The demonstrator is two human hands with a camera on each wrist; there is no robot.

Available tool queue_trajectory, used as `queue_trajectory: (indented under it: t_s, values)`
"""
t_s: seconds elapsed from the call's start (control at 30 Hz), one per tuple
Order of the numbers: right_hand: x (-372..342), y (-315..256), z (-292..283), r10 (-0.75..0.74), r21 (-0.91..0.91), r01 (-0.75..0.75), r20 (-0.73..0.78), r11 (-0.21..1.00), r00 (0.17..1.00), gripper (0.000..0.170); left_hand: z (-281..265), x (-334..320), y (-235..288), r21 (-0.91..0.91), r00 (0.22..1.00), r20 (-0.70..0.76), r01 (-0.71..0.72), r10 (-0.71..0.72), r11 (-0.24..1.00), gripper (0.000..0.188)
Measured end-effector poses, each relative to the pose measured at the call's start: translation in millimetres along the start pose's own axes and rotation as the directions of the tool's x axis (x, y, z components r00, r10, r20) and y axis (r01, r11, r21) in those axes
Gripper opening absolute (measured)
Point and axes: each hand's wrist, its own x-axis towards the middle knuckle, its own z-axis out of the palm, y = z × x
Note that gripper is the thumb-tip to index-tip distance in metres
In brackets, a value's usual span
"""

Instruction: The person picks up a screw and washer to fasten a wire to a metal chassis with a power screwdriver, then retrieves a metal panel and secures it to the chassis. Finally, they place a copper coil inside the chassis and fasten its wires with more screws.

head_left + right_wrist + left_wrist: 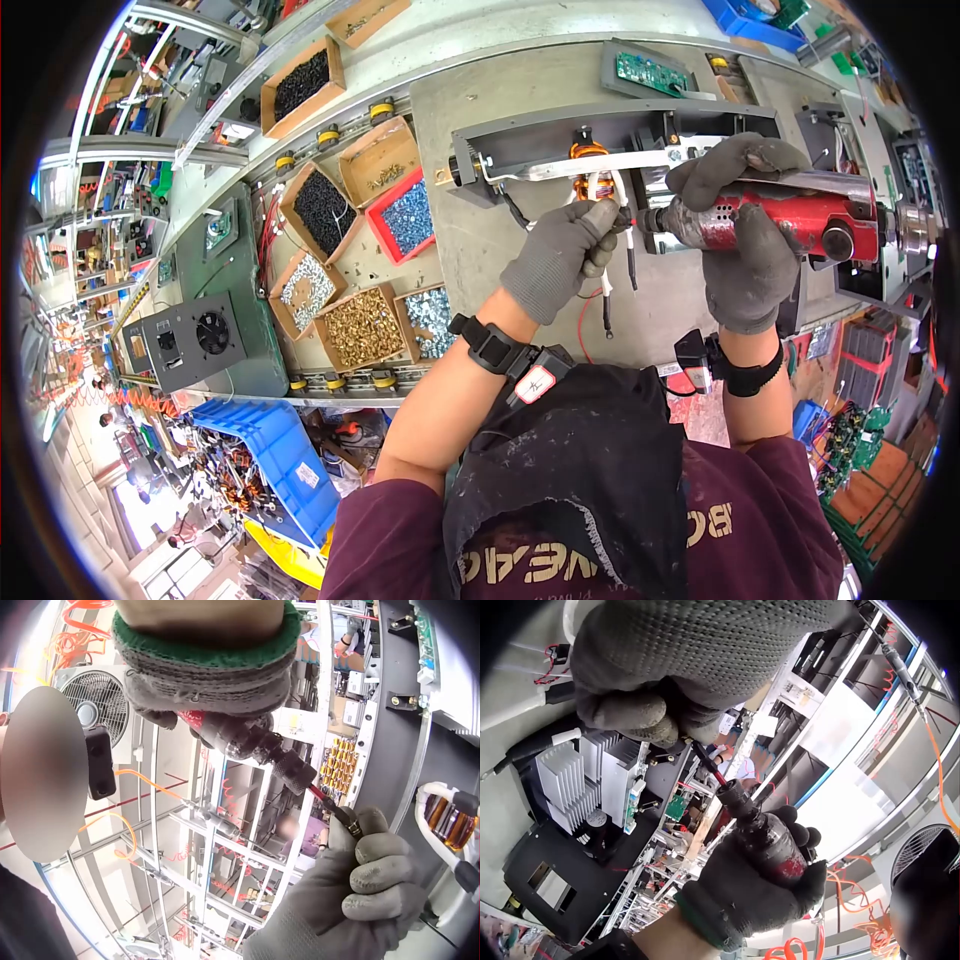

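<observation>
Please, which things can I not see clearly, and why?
Head view: middle of the red metal power tool, covered by the grey-gloved right grip.
Right wrist view: tip of the slim red-black bit, partly covered by the grey-gloved left grip.
Head view: handwriting on the white label, too small.
Head view: blue plastic tray, cut by the top edge.

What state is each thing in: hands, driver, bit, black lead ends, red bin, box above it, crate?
Left hand: pinching at the bit's tip
Right hand: wrapped round the driver
Red driver: held; running or not, cannot tell
Bit: fitted in the driver's nose
Black lead ends: loose
Red bin: open, holding many bluish pieces
Cardboard box: open, few pieces
Blue crate: open, loaded
</observation>
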Motion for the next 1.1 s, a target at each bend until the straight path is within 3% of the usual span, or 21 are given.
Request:
queue_trajectory:
  t_s: [0.07,0.17,0.23,0.37,0.43,0.57,0.63,0.67,0.73,0.77,0.8,0.83,0.87,0.9,0.93,0.97,1.0,1.07,1.1]
  values:
    - [1,0,-4,-0.008,0.002,0.007,0.068,1.000,0.998,0.038,1,-1,-1,0.012,1.000,0.007,0.006,-0.006,1.000,0.039]
    - [-4,-3,-7,0.005,-0.011,-0.004,0.046,1.000,0.999,0.039,10,-4,-2,-0.006,0.995,-0.054,0.083,-0.083,0.997,0.040]
    - [-6,-6,-10,0.000,-0.032,0.002,0.041,0.999,0.999,0.039,16,-3,-5,0.092,0.997,-0.077,0.031,-0.024,0.995,0.044]
    - [-7,-12,-18,-0.016,-0.078,0.020,0.052,0.997,0.999,0.041,26,-2,-5,0.096,0.999,-0.025,0.037,-0.035,0.995,0.045]
    - [-8,-12,-24,-0.029,-0.048,0.032,0.060,0.998,0.998,0.041,34,-1,-5,0.144,0.995,-0.096,0.053,-0.039,0.988,0.045]
    - [-10,-15,-35,-0.040,-0.044,0.044,0.085,0.998,0.996,0.040,36,1,-9,0.177,0.995,-0.049,0.095,-0.088,0.980,0.046]
    - [-15,-17,-37,0.007,-0.038,-0.007,0.000,0.999,1.000,0.040,38,3,-11,0.239,0.999,0.003,-0.039,0.040,0.970,0.045]
    - [-18,-18,-38,0.056,-0.029,-0.058,-0.075,0.998,0.996,0.040,38,4,-12,0.244,0.999,0.006,-0.035,0.035,0.969,0.045]
    - [-24,-14,-42,0.039,0.031,-0.036,-0.123,0.999,0.992,0.040,37,6,-12,-0.066,0.993,0.121,-0.002,0.010,0.998,0.041]
    - [-27,-12,-43,0.027,0.071,-0.015,-0.168,0.997,0.985,0.039,35,5,-11,-0.062,0.993,0.121,0.006,0.001,0.998,0.041]
    - [-31,-11,-44,0.019,0.110,0.005,-0.214,0.994,0.977,0.037,36,1,-3,0.237,0.999,0.044,-0.001,-0.009,0.971,0.035]
    - [-35,-12,-47,0.023,0.109,0.002,-0.225,0.994,0.974,0.037,35,0,2,0.515,1.000,-0.027,0.013,0.001,0.857,0.029]
    - [-39,-14,-53,0.076,0.093,-0.053,-0.265,0.994,0.961,0.036,27,9,-2,0.517,1.000,-0.025,0.023,-0.012,0.855,0.029]
    - [-44,-16,-60,0.126,0.078,-0.107,-0.304,0.991,0.944,0.034,13,24,-9,0.811,0.929,0.132,-0.302,0.345,0.502,0.024]
    - [-49,-15,-70,0.127,0.075,-0.109,-0.314,0.991,0.941,0.034,17,27,-1,0.881,0.725,0.409,-0.473,0.554,-0.031,0.021]
    - [-58,-9,-83,0.184,0.097,-0.160,-0.349,0.982,0.919,0.033,21,26,4,0.897,0.851,0.405,-0.300,0.335,-0.324,0.024]
    - [-67,-4,-92,0.242,0.123,-0.211,-0.381,0.970,0.892,0.032,22,29,0,0.897,0.854,0.405,-0.303,0.326,-0.321,0.024]
    - [-82,9,-100,0.275,0.144,-0.235,-0.440,0.961,0.855,0.031,23,39,-9,0.522,0.751,0.652,-0.347,0.102,-0.779,0.021]
    - [-90,14,-104,0.296,0.160,-0.250,-0.467,0.955,0.833,0.030,26,42,-11,0.474,0.800,0.600,-0.371,-0.015,-0.798,0.017]
